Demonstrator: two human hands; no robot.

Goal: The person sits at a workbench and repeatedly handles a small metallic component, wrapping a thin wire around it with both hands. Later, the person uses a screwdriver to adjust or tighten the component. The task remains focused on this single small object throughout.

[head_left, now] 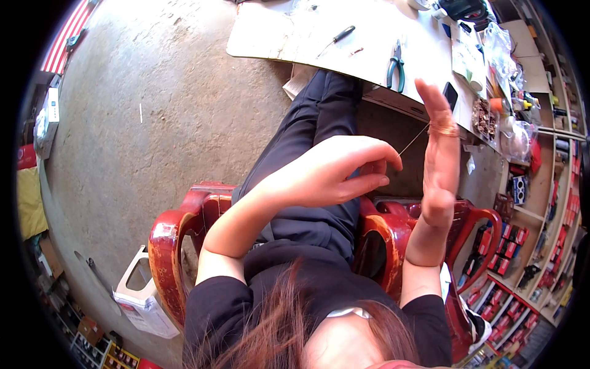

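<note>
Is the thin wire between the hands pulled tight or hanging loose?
Tight. The thin wire runs in a straight line from the left hand, whose fingers pinch it, up to coppery loops wound around the right hand.

Glossy red plastic chair [178, 234], teal-handled pliers [396, 67], black-handled screwdriver [337, 38], coppery wire [413, 139], grey concrete floor [172, 111], black trousers [307, 141]

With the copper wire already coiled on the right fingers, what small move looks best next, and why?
Probably one more turn: the left hand pinches a thin wire that runs taut up to the copper coil wound around the fingers of the upright, open right hand. The strand between the hands is short and straight, so carrying it around the fingers again seems the natural step.
</note>
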